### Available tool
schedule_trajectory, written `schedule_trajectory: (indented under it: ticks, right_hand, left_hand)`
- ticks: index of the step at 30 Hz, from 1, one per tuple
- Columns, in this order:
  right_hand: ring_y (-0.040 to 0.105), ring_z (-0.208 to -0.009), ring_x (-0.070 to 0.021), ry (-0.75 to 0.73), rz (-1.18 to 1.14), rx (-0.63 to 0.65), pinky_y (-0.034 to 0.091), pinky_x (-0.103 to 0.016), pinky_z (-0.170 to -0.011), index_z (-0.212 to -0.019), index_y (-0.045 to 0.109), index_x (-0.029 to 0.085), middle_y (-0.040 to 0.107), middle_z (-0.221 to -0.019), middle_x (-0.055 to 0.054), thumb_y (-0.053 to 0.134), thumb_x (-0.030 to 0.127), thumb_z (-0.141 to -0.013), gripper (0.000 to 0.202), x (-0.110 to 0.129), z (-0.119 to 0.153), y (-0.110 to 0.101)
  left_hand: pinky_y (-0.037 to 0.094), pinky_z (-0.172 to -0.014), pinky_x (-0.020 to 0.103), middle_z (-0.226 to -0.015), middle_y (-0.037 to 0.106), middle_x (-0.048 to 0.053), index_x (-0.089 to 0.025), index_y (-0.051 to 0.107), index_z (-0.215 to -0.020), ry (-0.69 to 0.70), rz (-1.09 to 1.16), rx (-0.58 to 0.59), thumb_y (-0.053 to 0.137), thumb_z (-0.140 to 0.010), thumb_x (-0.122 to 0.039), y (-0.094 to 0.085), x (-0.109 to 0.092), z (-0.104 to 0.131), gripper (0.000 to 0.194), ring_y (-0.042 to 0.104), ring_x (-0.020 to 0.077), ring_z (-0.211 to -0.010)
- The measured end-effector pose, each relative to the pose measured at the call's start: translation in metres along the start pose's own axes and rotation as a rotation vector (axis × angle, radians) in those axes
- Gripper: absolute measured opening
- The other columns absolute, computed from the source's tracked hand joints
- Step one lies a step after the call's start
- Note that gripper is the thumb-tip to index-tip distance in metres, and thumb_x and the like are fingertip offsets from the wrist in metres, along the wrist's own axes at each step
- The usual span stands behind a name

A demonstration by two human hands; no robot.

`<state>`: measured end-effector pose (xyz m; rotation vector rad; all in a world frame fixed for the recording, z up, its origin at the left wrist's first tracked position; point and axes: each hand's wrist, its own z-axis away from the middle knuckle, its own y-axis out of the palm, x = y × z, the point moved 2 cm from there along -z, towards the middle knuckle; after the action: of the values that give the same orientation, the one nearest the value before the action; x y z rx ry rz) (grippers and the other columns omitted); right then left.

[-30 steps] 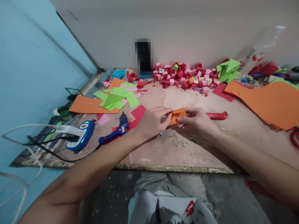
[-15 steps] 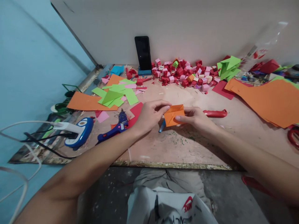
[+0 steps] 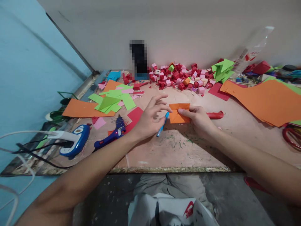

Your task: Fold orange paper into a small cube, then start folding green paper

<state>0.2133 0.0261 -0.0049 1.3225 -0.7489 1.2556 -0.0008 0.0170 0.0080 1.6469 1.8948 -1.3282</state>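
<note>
My right hand pinches a small creased orange paper by its right side, thumb on top and the fingers hidden beneath. Just left of the paper is my left hand, its fingers spread and nothing in them. A blue pen lies on the table between my left hand and the paper, close to the left fingertips. Behind my right hand, the red handle of a tool shows; its other end is hidden.
A blue glue gun and a blue-and-white power adapter with cables lie at left. Green paper strips are behind them. Many folded paper cubes line the wall. Orange sheets and red-handled scissors are at right.
My left hand has let go of the orange paper and opened beside it. My right hand keeps its hold. More of the blue pen shows, and the view has shifted slightly.
</note>
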Motion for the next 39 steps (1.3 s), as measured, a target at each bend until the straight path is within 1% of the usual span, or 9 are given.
schedule_trajectory:
  ticks: [4, 11, 18, 20, 22, 25, 30, 34, 39]
  right_hand:
    - [0.078, -0.08, -0.0236, -0.003, -0.039, 0.005, 0.065, -0.035, -0.074, -0.094, 0.088, 0.021, 0.085, -0.099, -0.008, 0.091, 0.032, -0.081, 0.017, 0.002, 0.002, 0.002]
    - [0.076, -0.076, -0.0213, 0.003, -0.012, 0.014, 0.063, -0.032, -0.07, -0.099, 0.087, 0.021, 0.085, -0.098, -0.008, 0.092, 0.035, -0.08, 0.024, 0.0, 0.002, 0.003]
    - [0.076, -0.077, -0.0204, -0.024, 0.022, 0.041, 0.062, -0.032, -0.071, -0.1, 0.088, 0.021, 0.085, -0.1, -0.008, 0.094, 0.041, -0.079, 0.03, 0.002, 0.002, 0.002]
    - [0.076, -0.077, -0.0201, -0.03, 0.027, 0.046, 0.062, -0.031, -0.07, -0.101, 0.088, 0.022, 0.085, -0.099, -0.008, 0.094, 0.043, -0.08, 0.031, 0.002, 0.003, 0.001]
    - [0.076, -0.076, -0.0197, -0.048, 0.045, 0.047, 0.061, -0.03, -0.067, -0.101, 0.088, 0.021, 0.085, -0.098, -0.008, 0.093, 0.046, -0.081, 0.032, 0.002, 0.003, 0.001]
    - [0.075, -0.07, -0.0186, -0.062, 0.085, 0.071, 0.06, -0.029, -0.064, -0.1, 0.087, 0.021, 0.084, -0.095, -0.009, 0.095, 0.049, -0.08, 0.035, 0.003, 0.003, 0.002]
    - [0.076, -0.07, -0.0182, -0.086, 0.107, 0.12, 0.061, -0.028, -0.064, -0.102, 0.087, 0.022, 0.084, -0.092, -0.007, 0.093, 0.048, -0.083, 0.033, 0.005, 0.006, 0.005]
    - [0.079, -0.079, -0.0218, -0.091, 0.085, 0.17, 0.063, -0.031, -0.067, -0.114, 0.084, 0.023, 0.084, -0.106, -0.009, 0.086, 0.055, -0.089, 0.041, 0.007, 0.008, 0.006]
    - [0.079, -0.085, -0.0222, -0.091, 0.172, 0.176, 0.063, -0.029, -0.066, -0.12, 0.08, 0.026, 0.083, -0.114, -0.007, 0.095, 0.045, -0.081, 0.046, 0.006, 0.01, 0.009]
  left_hand:
    - [0.055, -0.115, 0.053, -0.165, 0.045, 0.009, -0.027, 0.08, -0.108, 0.066, -0.056, 0.098, 0.079, -0.088, -0.01, 0.005, 0.005, 0.003, 0.026, 0.057, 0.0272, -0.138]
    - [0.057, -0.113, 0.052, -0.155, 0.058, 0.01, -0.026, 0.084, -0.106, 0.087, 0.021, 0.09, 0.081, -0.091, -0.015, 0.006, 0.008, 0.003, 0.02, 0.065, 0.0246, -0.126]
    - [0.062, -0.084, 0.035, -0.156, 0.06, 0.012, -0.027, 0.087, -0.109, -0.074, 0.134, 0.097, 0.089, -0.087, -0.03, 0.007, 0.002, 0.005, 0.023, 0.069, 0.0119, -0.083]
    - [0.061, -0.079, 0.032, -0.157, 0.06, 0.012, -0.026, 0.088, -0.105, -0.125, 0.162, 0.099, 0.087, -0.088, -0.031, 0.007, 0.0, 0.004, 0.018, 0.068, 0.0108, -0.08]
    - [0.061, -0.08, 0.032, -0.154, 0.063, 0.011, -0.026, 0.089, -0.099, -0.172, 0.2, 0.071, 0.088, -0.087, -0.033, 0.007, 0.0, 0.002, 0.014, 0.072, 0.0153, -0.091]
    - [0.062, -0.089, 0.034, -0.132, 0.075, 0.012, -0.024, 0.089, -0.09, -0.25, 0.288, -0.016, 0.089, -0.085, -0.036, 0.008, 0.003, 0.0, 0.013, 0.073, 0.0245, -0.116]
    - [0.058, -0.065, 0.027, -0.087, 0.079, 0.005, -0.021, 0.086, -0.084, -0.439, 0.465, -0.051, 0.091, -0.081, -0.041, 0.014, 0.005, 0.001, 0.021, 0.069, 0.0136, -0.068]
    - [0.052, -0.056, 0.023, -0.074, 0.076, 0.003, -0.019, 0.085, -0.085, -0.475, 0.446, -0.156, 0.092, -0.079, -0.043, 0.01, 0.004, 0.0, 0.025, 0.065, 0.0119, -0.06]
    - [0.052, -0.053, 0.024, -0.068, 0.072, 0.002, -0.018, 0.083, -0.084, -0.459, 0.394, -0.188, 0.091, -0.079, -0.044, 0.003, 0.006, -0.003, 0.027, 0.064, 0.0132, -0.059]
